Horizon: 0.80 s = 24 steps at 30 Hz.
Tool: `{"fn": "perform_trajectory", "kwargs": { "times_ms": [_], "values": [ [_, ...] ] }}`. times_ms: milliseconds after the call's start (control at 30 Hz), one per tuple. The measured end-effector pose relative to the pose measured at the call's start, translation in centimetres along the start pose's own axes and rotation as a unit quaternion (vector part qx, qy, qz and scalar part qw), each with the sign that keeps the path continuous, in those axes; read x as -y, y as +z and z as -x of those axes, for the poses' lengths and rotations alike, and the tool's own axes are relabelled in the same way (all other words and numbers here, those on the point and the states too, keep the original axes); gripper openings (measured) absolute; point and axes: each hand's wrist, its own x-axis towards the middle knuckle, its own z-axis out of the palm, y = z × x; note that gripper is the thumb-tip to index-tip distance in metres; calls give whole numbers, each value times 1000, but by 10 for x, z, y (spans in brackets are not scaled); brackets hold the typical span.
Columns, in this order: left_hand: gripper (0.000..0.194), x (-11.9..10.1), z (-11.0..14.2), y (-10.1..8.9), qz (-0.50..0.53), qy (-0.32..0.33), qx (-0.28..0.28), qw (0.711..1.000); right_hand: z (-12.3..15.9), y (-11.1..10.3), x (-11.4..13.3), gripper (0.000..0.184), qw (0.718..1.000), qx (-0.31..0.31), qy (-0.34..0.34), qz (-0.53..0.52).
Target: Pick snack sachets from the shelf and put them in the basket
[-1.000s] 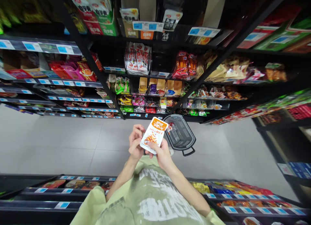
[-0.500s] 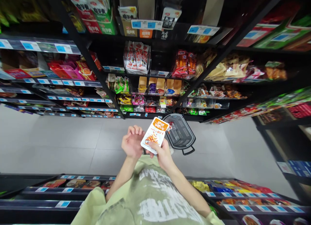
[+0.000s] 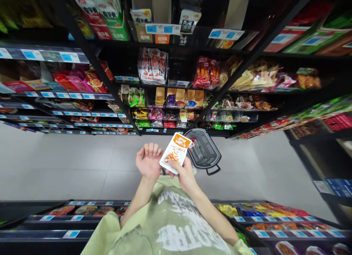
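Your right hand (image 3: 183,171) held the white and orange packet (image 3: 178,149), left of the gray basket (image 3: 212,148). Your left hand (image 3: 149,162), farther left of the basket, was palm up and loosely curled. Red snack bags (image 3: 203,70) sat beyond the basket.

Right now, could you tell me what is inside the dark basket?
In the basket, reddish packaging shows at the left, too small to identify. The orange-and-white packet in the right hand covers part of that side, hiding anything behind it.
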Motion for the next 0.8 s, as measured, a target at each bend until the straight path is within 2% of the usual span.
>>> {"fn": "perform_trajectory", "kwargs": {
  "times_ms": [433,633,800],
  "values": [
    [52,-4,1,-8,7,-38,-50,998,0,3,0,17,1000,-1,-2,-4],
    [53,-7,3,-5,16,-47,-104,993,-2,4,-2,16,1000,5,-1,-6],
    [52,-7,2,-6,26,-49,-102,993,-3,3,-3,16,1000,10,1,-5]
  ]
}}
